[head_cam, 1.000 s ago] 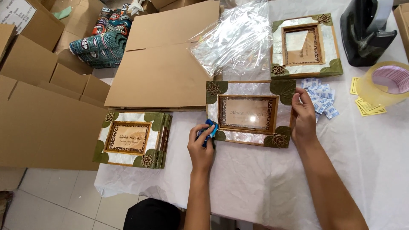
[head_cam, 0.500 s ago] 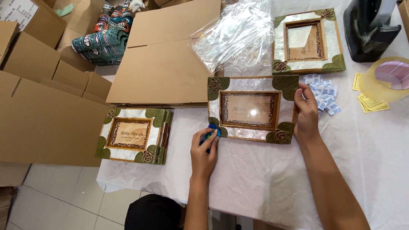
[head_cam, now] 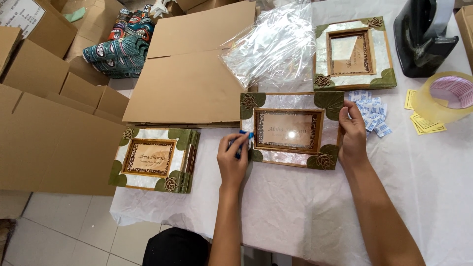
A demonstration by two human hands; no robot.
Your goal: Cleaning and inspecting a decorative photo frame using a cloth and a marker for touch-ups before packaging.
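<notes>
Two hands bracket one picture frame (head_cam: 290,130) lying flat on the white-covered worktop (head_cam: 433,197), its long axis running left to right. Your left hand (head_cam: 233,158) sits at the frame's left short edge, fingers closed on a small blue object (head_cam: 245,138) that touches that edge. Your right hand (head_cam: 354,133) rests open against the right short edge, holding nothing. Frame surface: glossy pearl panels, green leaf corners, brown carved inner border. Crinkled clear plastic wrap (head_cam: 276,44) lies beyond it.

Three visible picture frames (head_cam: 290,129), one tape roll (head_cam: 443,96), one flat cardboard sheet (head_cam: 197,74), two hands (head_cam: 234,160).
</notes>
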